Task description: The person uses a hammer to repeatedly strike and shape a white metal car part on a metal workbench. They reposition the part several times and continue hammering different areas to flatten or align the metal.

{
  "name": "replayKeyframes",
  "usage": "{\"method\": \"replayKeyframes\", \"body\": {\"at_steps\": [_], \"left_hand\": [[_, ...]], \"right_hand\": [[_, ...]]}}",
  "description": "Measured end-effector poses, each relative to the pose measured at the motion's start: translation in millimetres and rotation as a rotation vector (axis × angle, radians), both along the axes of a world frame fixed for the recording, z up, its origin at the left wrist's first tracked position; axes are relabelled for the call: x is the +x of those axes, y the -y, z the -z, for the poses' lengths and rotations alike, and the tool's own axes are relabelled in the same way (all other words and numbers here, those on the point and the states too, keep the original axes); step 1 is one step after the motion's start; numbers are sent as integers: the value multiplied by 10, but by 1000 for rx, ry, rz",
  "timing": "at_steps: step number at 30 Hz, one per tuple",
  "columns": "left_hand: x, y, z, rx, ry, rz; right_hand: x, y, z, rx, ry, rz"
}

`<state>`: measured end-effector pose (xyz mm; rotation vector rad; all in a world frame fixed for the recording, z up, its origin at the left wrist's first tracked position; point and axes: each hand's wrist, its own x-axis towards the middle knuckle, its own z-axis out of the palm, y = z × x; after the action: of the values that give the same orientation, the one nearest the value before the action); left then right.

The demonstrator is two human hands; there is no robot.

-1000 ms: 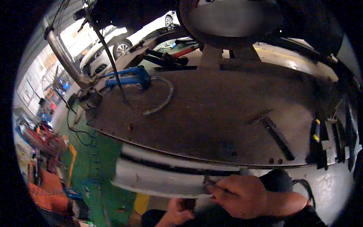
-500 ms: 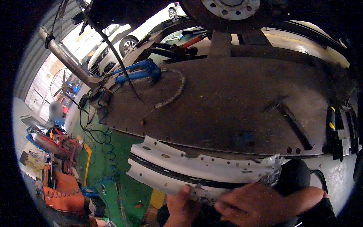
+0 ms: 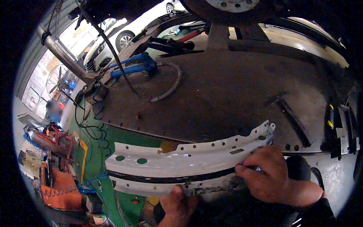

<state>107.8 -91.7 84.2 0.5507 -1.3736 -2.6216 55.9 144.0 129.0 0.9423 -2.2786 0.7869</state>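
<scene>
A long, curved white metal car body panel (image 3: 200, 158) with several holes and a dark lengthwise groove lies across in front of me, tilted up at its right end. My left hand (image 3: 177, 206) grips its near edge from below, thumb on top. Over the panel's right part is my right hand (image 3: 266, 176), its fingers curled and the thumb and fingertips pinched together at the right end of the groove. Whatever sits between those fingertips is too small to make out. Scuffed, dark patches mark the panel's near right edge.
Beyond the panel is a dark metal platform (image 3: 211, 94) carrying a hammer (image 3: 295, 121) and a blue hydraulic pump (image 3: 134, 68) with a hose. A wheel hub (image 3: 234, 4) hangs above. Left, on the green floor, stand a red jack (image 3: 56, 140) and coiled cables. A person (image 3: 54, 111) is far left.
The panel has swung up at its right end and shifted left. My right hand has risen from its near edge onto the right part, and its fingers have drawn together. My left hand keeps its grip.
</scene>
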Motion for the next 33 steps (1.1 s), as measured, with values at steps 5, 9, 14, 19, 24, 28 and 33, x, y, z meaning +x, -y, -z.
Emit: {"method": "replayKeyframes", "body": {"at_steps": [5,9,14,19,24,28,33], "left_hand": [[51,46,-3,-61,4,55],[-52,-29,-29,-28,-179,12],[-138,129,-75,102,-176,-20],[-196,85,-206,52,-161,-65],[-215,81,-198,67,-153,-148],[-261,92,-184,117,-174,-91],[-252,172,-128,102,-162,-63]], "right_hand": [[19,-4,-12,-15,-40,17],[-11,-138,-104,-95,47,47],[-143,-412,-75,-503,181,300],[-280,-435,29,-754,286,287],[-260,-487,44,-813,374,259],[-268,-471,20,-822,371,237],[-276,-429,34,-778,353,260]]}}
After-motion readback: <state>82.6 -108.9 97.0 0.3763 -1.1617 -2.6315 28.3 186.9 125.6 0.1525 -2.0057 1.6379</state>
